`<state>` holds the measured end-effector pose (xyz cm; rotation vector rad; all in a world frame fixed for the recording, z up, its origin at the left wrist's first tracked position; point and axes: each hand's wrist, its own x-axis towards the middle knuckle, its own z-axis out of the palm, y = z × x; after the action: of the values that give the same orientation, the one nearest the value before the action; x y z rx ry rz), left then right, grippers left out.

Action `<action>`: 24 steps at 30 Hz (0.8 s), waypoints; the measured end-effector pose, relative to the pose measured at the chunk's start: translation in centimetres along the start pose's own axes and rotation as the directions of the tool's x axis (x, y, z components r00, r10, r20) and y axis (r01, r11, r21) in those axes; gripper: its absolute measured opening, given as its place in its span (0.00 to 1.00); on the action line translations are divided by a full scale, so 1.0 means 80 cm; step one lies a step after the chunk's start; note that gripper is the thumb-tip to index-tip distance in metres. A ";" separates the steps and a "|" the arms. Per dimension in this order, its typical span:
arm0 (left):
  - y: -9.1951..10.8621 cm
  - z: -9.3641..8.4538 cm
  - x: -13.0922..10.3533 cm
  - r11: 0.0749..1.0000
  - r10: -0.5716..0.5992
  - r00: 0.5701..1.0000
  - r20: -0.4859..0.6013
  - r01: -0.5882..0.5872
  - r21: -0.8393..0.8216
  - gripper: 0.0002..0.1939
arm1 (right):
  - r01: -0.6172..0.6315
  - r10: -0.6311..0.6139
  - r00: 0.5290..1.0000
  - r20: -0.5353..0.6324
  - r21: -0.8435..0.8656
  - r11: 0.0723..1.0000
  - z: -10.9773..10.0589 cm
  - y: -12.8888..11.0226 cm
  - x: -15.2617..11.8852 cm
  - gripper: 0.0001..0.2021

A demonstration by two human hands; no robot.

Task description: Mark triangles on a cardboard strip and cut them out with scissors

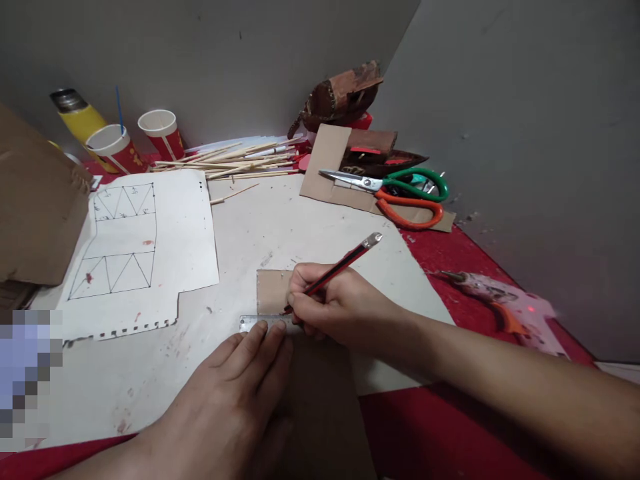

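A strip of brown cardboard [325,400] lies in front of me, with a clear ruler [250,323] across it. My left hand [235,393] rests its outstretched fingertips on the ruler and presses it down; its thumb is partly hidden. In my right hand [335,303] is a red and black pencil [340,268], tilted to the upper right. The pencil's lower end is near the ruler's upper edge, and the fingers partly cover the tip.
On the left lies a paper with drawn triangles [185,233]. Thin sticks [250,160], paper cups [161,127] and a yellow bottle [83,122] stand or lie behind. Scissors [365,181] rest on cardboard offcuts [325,157]. A glue gun [510,307] is at the right.
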<state>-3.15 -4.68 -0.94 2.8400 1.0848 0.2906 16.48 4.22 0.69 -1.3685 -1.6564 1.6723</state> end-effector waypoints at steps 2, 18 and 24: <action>-0.001 -0.001 0.000 1.000 0.002 1.000 0.012 -0.002 0.018 0.28 | -0.010 0.010 1.000 0.007 -0.010 1.000 -0.003 -0.002 -0.002 0.06; -0.002 -0.006 0.008 0.994 0.038 0.999 -0.004 -0.037 0.099 0.27 | -0.128 0.124 0.987 -0.100 -0.036 0.991 -0.030 0.003 -0.022 0.07; -0.002 -0.006 0.008 0.993 0.047 0.999 -0.026 -0.044 0.112 0.25 | -0.160 0.156 0.976 -0.149 -0.012 0.987 -0.042 0.014 -0.033 0.07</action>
<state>-2.89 -4.17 -0.40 2.9706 1.0757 0.2828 20.76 3.52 1.22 -1.6325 -1.5240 1.5961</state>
